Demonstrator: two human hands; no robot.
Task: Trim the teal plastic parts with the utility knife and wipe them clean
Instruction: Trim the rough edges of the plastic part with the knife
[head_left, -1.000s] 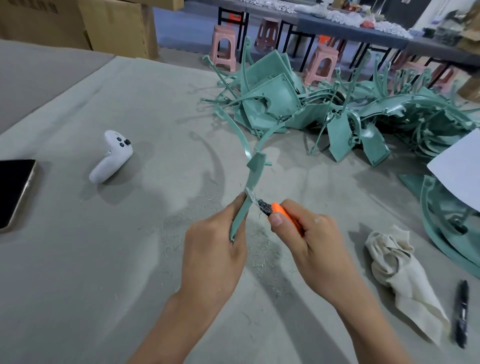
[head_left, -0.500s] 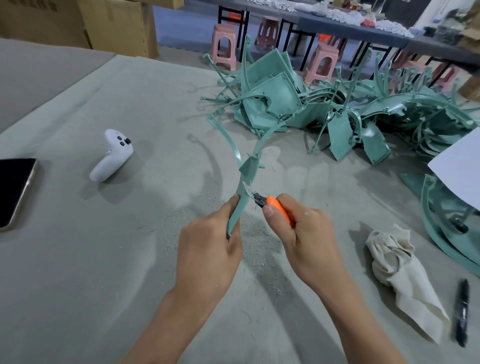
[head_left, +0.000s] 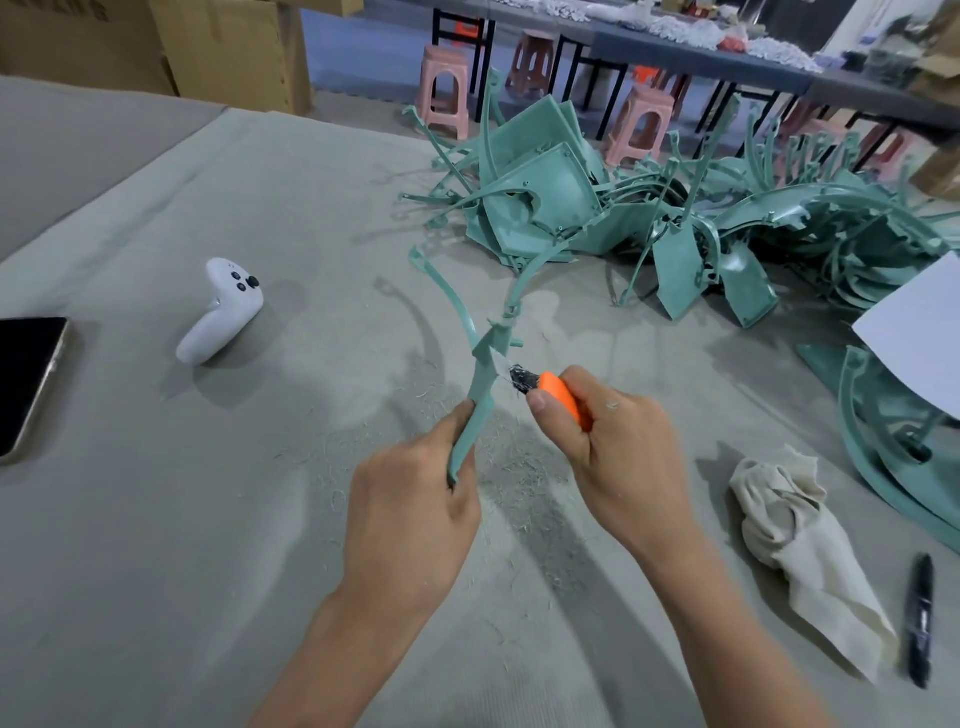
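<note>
My left hand (head_left: 410, 514) grips the lower end of a thin, curved teal plastic part (head_left: 480, 387), holding it upright over the table. In my right hand (head_left: 618, 452) is an orange utility knife (head_left: 558, 395), its blade laid against the part's right edge a little above my left thumb. A crumpled off-white cloth (head_left: 795, 545) lies on the table to the right of my right hand. At the back right sits a big pile of teal parts (head_left: 649, 218).
Fine plastic shavings (head_left: 519, 478) cover the grey table cover below my hands. A white controller (head_left: 221, 312) and a black phone (head_left: 26, 384) lie at the left. A black pen (head_left: 919, 623), a white sheet (head_left: 919, 332) and more teal parts (head_left: 893, 441) are at the right.
The knife blade has slid upward along the teal part's edge, and the part has tilted slightly. Both hands keep the same hold.
</note>
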